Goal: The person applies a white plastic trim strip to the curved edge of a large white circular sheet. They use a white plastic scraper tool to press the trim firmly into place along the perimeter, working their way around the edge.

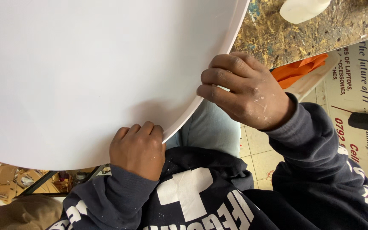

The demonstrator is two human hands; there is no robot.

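Both hands, left and right, curl closed over the white round board's curved rim.

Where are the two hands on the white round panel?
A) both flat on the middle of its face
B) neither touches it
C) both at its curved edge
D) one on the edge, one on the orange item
C: the left hand and the right hand both sit with fingers curled against the curved edge of the white round panel.

head view, looking down, very close
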